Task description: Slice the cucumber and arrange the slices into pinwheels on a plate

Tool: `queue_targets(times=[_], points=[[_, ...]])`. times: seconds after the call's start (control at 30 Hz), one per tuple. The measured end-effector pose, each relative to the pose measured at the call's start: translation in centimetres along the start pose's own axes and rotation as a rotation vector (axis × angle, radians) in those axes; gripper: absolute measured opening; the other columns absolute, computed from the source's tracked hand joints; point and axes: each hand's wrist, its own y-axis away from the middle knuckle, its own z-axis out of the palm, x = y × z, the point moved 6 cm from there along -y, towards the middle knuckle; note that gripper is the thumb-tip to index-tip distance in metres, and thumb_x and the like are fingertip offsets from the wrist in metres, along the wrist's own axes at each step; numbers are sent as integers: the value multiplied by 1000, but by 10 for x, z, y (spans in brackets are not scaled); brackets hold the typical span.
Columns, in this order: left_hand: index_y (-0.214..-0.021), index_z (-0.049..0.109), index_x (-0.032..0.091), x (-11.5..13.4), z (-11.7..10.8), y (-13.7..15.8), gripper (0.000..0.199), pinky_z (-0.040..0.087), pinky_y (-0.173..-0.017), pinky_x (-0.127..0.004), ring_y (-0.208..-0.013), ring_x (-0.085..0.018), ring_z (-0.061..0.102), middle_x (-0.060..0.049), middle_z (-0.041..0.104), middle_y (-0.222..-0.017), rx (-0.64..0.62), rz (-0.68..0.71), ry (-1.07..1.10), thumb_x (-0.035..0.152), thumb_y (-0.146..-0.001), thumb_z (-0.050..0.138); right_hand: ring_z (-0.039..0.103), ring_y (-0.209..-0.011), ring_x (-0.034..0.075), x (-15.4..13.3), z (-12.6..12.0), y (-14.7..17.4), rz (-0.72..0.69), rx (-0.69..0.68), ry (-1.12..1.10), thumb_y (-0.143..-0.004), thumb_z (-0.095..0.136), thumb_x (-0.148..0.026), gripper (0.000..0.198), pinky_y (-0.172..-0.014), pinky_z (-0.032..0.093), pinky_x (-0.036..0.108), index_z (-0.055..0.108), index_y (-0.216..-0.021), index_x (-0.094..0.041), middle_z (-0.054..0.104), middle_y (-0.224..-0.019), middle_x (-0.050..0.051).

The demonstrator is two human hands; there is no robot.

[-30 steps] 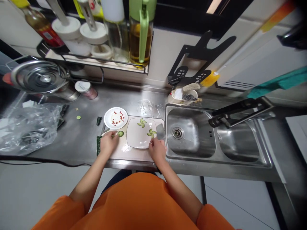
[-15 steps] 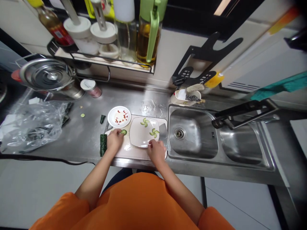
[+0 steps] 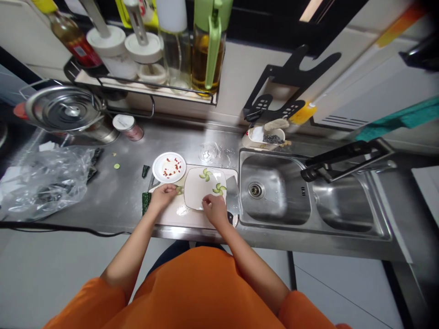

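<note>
My left hand point(image 3: 162, 196) is closed in a pinch on cucumber slices point(image 3: 179, 190), just left of the white plate's edge. My right hand point(image 3: 215, 211) hangs over the near right part of the white plate point(image 3: 194, 187), thumb and fingers closed together; what they hold, if anything, is too small to make out. Two pinwheels of cut cucumber lie on the plate, one at the back point(image 3: 206, 174) and one at the right point(image 3: 219, 188). Under the plate is a light cutting board point(image 3: 178, 218). A cleaver point(image 3: 233, 194) lies along its right side, its dark handle partly behind my right hand.
A small white dish point(image 3: 158, 170) with red bits stands behind my left hand. Cucumber pieces point(image 3: 146, 201) lie left of the board. The steel sink point(image 3: 274, 183) is at the right, a plastic bag point(image 3: 51, 178) at the left, a pink can point(image 3: 128, 128) at the back.
My right hand has moved left over the plate, uncovering the cleaver's handle. My left hand has tilted and lifted the cucumber slices slightly towards the plate.
</note>
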Motion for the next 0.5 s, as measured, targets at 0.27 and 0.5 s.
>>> queue_targets(times=[0.27,0.5], points=[[-77,64,14,31,47,26,42,45,-71,-27,-69,-15,59,-5,67,-74,-332,-1,99,45,-52,78,56,-86,18,-4,3,-26,-95,45,-307,-79,60,-25,22,-79,40,30,69,-99,-20,67,-92,3],[-81,64,14,24,73,26,46,42,-67,-24,-66,-12,57,-3,66,-74,-457,-27,220,48,-54,79,54,-76,15,1,-12,-21,-103,54,-294,-80,58,-21,12,-75,37,26,68,-74,-19,65,-74,0]])
